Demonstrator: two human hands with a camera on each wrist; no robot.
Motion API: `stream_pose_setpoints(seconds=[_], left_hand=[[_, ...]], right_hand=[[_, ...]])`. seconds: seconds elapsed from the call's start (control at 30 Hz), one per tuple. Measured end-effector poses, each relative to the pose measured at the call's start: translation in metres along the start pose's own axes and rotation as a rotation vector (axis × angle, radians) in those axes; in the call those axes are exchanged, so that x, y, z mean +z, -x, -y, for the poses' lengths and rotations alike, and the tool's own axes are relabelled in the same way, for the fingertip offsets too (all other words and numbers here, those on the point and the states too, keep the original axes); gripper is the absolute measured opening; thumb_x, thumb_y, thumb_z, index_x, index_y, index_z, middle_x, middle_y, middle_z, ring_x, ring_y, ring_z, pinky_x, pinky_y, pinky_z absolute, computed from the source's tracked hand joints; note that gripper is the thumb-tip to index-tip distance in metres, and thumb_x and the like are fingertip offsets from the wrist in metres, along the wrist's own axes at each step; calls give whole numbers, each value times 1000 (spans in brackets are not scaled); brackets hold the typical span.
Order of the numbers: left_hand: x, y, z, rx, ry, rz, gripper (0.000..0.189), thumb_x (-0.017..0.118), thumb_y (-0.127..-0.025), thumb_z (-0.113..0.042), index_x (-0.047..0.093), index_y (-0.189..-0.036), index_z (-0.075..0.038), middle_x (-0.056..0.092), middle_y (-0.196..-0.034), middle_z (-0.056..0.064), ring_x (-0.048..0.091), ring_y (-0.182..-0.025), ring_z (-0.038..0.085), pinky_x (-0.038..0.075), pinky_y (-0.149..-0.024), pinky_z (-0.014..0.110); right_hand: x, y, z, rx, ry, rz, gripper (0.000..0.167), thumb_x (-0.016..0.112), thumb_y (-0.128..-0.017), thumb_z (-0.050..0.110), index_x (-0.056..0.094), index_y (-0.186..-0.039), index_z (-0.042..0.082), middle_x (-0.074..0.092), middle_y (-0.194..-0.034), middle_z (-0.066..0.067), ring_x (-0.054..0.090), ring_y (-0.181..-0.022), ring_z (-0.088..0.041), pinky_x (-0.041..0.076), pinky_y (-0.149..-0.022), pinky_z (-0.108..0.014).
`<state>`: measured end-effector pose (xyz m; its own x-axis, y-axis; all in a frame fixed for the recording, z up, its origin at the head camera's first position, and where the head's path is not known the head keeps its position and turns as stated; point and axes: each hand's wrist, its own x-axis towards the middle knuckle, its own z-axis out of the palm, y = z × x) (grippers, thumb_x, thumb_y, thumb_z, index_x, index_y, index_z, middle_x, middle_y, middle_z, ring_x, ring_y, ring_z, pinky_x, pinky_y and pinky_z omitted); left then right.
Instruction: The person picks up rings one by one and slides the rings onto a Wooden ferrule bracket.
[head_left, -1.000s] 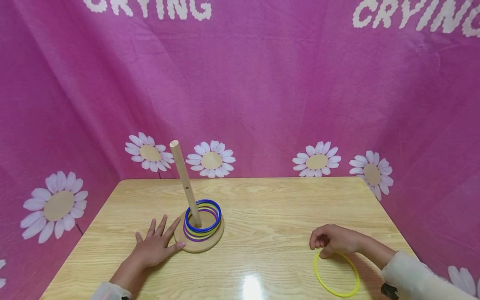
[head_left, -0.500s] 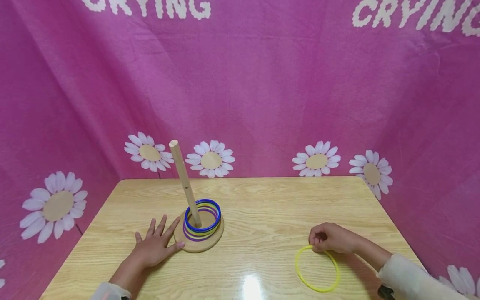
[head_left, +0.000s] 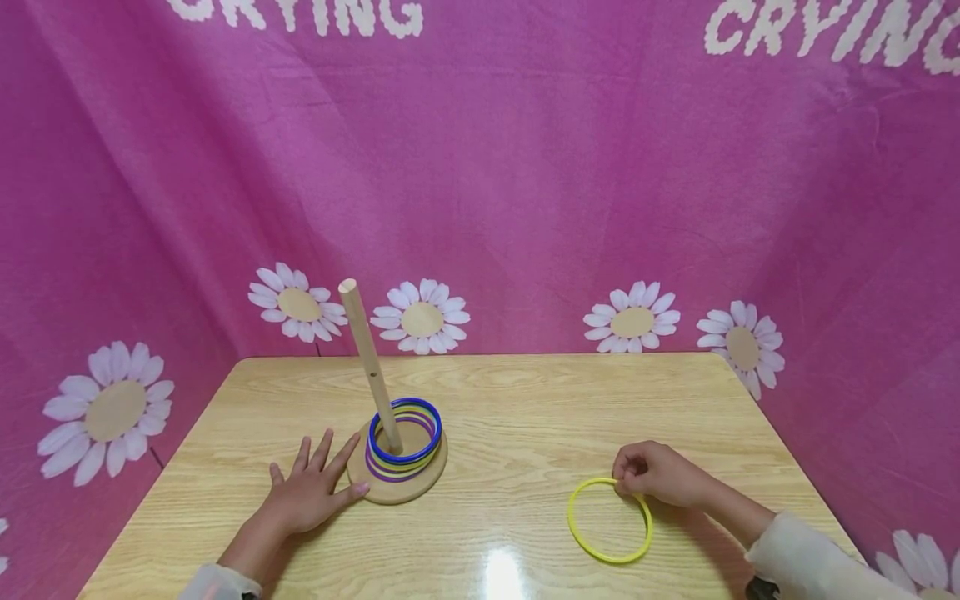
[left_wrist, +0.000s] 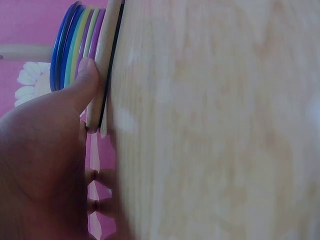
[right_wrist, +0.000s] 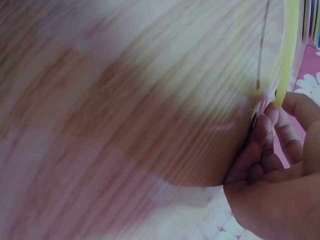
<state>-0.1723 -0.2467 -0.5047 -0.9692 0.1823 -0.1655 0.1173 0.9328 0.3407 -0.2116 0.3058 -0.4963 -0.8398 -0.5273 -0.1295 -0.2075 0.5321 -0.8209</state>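
My left hand (head_left: 307, 500) lies with spread fingers on the table, beside the round wooden base (head_left: 431, 485) of a ring-toss stand. Its thumb and index fingertip touch the base's edge; in the left wrist view the thumb (left_wrist: 82, 82) overlaps the rim. A wooden peg (head_left: 366, 354) rises from the base, leaning left in the head view. Around its foot lie several stacked rings, a blue ring (head_left: 405, 461) on top, with yellow and purple ones below. On the right, my right hand (head_left: 663, 477) pinches the far edge of a thin yellow ring (head_left: 618, 561) between thumb and fingers.
The wooden table (head_left: 517, 417) has rounded far corners and carries a bright light reflection near its front. A pink curtain (head_left: 487, 183) printed with daisies and white lettering hangs behind and at both sides.
My right hand has slid a little left and away from me, bringing the yellow ring left toward the middle of the table. My left hand and the stand have stayed put.
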Motion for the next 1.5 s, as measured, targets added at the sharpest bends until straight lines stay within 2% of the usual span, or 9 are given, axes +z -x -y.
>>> stream_pose_setpoints(seconds=[0.17,0.37,0.5,0.83,1.17,1.5], left_hand=[[1,-1,1,2,1,-4,88,47,-96,-75,20,-167,-30,4,-171,23,-5,-153,57,-5,-98,92],[1,0,2,1,8,-7,88,47,-96,-75,20,-166,-30,5,-171,23,-5,-153,57,-5,-98,92],[0,0,1,2,11,-6,88,47,-96,-75,20,-166,-29,5,-171,24,-5,-153,57,-5,-98,92],[1,-1,2,1,12,-8,89,47,-96,-75,21,-166,-28,5,-171,24,-4,-153,57,-6,-98,92],[2,-2,3,3,5,-13,88,47,-96,-75,20,-166,-29,5,-171,24,-4,-153,57,-5,-98,92],[6,-4,9,30,19,-46,87,47,-95,-76,19,-166,-34,9,-170,27,-1,-152,59,-9,-96,92]], right_hand=[[4,-5,5,19,-14,-51,4,72,-90,1,68,-92,0,57,-77,0,49,-69,-7,40,-60,-19],[8,-18,17,0,13,-128,5,73,-89,3,69,-89,1,57,-73,1,49,-66,-5,40,-58,-19],[12,-32,29,-23,44,-172,5,74,-87,2,69,-86,3,59,-72,2,50,-67,-5,41,-59,-19],[31,-72,61,-56,25,-250,7,76,-85,2,70,-84,6,60,-72,2,52,-68,-8,41,-58,-20],[46,-109,112,-77,-16,-340,5,76,-86,6,71,-85,8,63,-74,2,55,-69,-10,44,-61,-23],[45,-131,170,-150,-28,-417,6,77,-88,9,71,-88,7,66,-76,0,57,-70,-12,45,-63,-26]])
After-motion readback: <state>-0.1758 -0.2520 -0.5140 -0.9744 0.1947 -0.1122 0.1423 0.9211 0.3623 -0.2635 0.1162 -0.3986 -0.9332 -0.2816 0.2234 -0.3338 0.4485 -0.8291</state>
